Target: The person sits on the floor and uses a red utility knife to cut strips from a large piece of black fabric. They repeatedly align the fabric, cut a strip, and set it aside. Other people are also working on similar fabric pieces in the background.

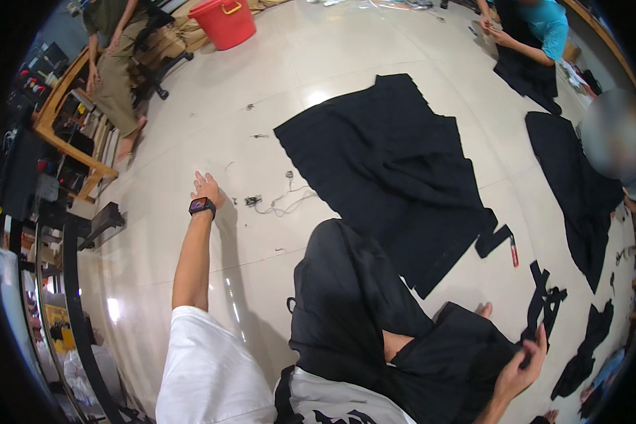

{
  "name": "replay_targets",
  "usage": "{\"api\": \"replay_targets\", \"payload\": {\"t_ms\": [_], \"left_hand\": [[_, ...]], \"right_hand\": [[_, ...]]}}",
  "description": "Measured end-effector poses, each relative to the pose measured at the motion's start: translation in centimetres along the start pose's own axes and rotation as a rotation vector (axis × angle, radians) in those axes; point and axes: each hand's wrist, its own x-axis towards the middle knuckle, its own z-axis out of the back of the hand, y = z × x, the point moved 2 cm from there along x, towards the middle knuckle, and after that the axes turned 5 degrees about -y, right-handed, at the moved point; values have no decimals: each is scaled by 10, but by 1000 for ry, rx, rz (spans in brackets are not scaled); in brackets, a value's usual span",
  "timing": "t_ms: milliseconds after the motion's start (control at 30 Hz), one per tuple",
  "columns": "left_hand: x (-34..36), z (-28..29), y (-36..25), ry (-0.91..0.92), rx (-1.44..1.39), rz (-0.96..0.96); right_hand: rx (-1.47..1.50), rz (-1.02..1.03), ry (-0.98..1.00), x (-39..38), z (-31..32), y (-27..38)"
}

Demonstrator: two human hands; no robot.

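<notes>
The 2 hands are well apart. The left hand [205, 187], left of centre, has its fingers spread with nothing in them; whether it touches the floor [141, 261] I cannot tell. The watch [202, 205] sits on that wrist, and the nearest things are the threads [253, 201], a loose dark tangle just to its right.

The right hand [524, 364], lower right, has its fingers partly curled beside the black strips [538, 300]; I cannot tell whether it grips their lower end or only lies against them. The strips cross each other and reach up toward the right of the frame.

The cloth [381, 155] lies spread from the upper centre down to the middle right, with shallow folds and a stepped right edge. A narrow tail leaves its lower right corner, and a red tool [514, 254] lies at the end of that tail.

The cloth looks soft, limp and fairly light, likely to sag and crease if lifted at a single point; 2 corners, held apart, should keep it flatter. The strips look light and floppy, best pinched near an end so they do not twist. The threads seem nearly weightless and apt to snag, so a fingertip pinch on the densest clump suits them.
</notes>
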Motion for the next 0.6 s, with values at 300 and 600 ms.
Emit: {"api": "replay_targets", "payload": {"t_ms": [300,600], "left_hand": [[-174,53,-306,-87,-866,-1277],[-298,19,-461,222,-264,-1325]], "right_hand": [[-121,189,571,56,-201,-13],[-383,232,938,29,-305,-32]]}}
